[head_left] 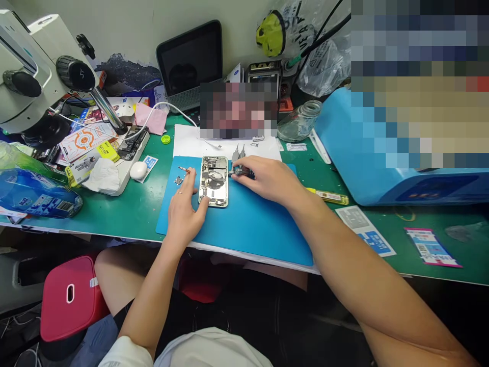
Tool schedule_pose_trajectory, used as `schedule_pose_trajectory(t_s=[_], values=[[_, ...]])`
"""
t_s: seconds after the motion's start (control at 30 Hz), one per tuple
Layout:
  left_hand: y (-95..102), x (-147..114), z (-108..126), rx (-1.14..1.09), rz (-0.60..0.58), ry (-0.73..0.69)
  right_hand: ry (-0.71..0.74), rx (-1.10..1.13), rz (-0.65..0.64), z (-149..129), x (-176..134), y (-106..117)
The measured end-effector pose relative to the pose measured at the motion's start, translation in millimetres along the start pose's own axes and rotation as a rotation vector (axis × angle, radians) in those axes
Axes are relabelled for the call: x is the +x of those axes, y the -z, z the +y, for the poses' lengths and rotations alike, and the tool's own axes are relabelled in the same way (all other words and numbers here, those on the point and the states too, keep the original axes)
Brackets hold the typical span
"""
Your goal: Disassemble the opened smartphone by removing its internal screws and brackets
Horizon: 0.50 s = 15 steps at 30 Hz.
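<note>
An opened phone (pixel 214 182) lies on the blue mat (pixel 252 224), its inner parts facing up. My left hand (pixel 185 209) rests at its left side with fingers apart, the thumb touching the phone's lower left edge. By the left fingertips are a thin strip-like part (pixel 184 169) and a small metal part (pixel 178 180). On the phone's right, my right hand (pixel 267 178) is closed on a dark-handled screwdriver (pixel 240 171); its tip is hard to make out. Two more screwdrivers (pixel 239 152) lie just beyond those fingers, pointing away from me.
A microscope (pixel 49 76) overhangs the left side, near a blue bottle (pixel 38 193) and a white mouse-like object (pixel 138 170). A dark-screened device (pixel 191 61) stands behind. To the right are a glass jar (pixel 300 122), a yellow cutter (pixel 330 197) and a large blue machine (pixel 344 153).
</note>
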<state>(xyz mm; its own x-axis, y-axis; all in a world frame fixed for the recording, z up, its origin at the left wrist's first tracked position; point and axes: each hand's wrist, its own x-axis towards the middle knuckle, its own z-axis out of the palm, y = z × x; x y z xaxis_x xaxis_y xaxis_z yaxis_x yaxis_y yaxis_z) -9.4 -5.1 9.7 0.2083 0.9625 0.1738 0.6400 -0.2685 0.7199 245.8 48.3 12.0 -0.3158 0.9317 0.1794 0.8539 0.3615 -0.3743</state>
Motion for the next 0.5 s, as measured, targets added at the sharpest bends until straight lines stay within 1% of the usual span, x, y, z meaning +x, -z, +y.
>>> schedule_pose_trajectory(t_s=[0.2, 0.3, 0.4, 0.5], values=[[0.0, 0.2, -1.8, -0.020, 0.005, -0.001, -0.076, 0.050, 0.048, -3.5, 0.0, 1.8], [3.6, -3.4, 3.2, -0.073, 0.028, 0.006, -0.095, 0.056, 0.044, -3.1, 1.0, 0.2], [16.2, -20.7, 19.6, -0.171, 0.039, -0.016, -0.105, 0.071, 0.019, -3.5, 2.5, -0.5], [38.2, -53.6, 42.2, -0.346, -0.028, -0.039, -0.114, 0.070, -0.007, -4.1, 4.0, -0.7]])
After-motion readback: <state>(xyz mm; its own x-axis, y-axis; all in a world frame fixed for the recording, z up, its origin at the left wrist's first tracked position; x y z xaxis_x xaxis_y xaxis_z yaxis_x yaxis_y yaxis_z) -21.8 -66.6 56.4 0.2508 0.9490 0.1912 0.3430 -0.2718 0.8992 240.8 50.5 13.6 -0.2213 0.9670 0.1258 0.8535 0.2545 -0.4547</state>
